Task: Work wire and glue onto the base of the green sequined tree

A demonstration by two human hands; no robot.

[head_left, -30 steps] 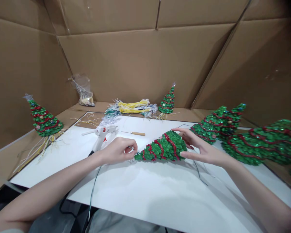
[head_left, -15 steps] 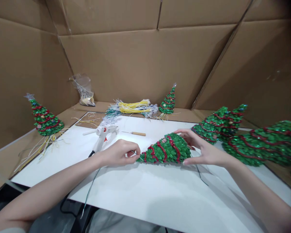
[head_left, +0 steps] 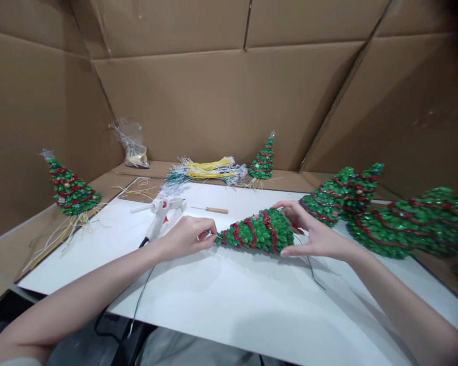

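Observation:
A small Christmas tree [head_left: 257, 236], green with red tinsel garland, lies tilted on its side with its tip to the left. My right hand [head_left: 309, 231] grips its wide base, thumb below and fingers above. At the tip, my left hand [head_left: 196, 234] is closed in a pinch on a thin wire [head_left: 221, 237]; its fingertips partly hide the tip. A dark wire [head_left: 316, 274] trails from the base under my right hand. Another thin green wire [head_left: 139, 302] hangs over the table's front edge below my left forearm.
Behind my left hand are a white glue gun [head_left: 162, 208] and an awl [head_left: 216, 210]. Wire bundles [head_left: 209, 169] lie farther back. More trees stand at left [head_left: 72, 190], back [head_left: 263, 160] and right [head_left: 400, 223]. A plastic bag [head_left: 133, 147] leans on cardboard walls.
The tree and both hands have shifted slightly left. My left fingers have drawn in closer at the tip, and less of the wire shows there.

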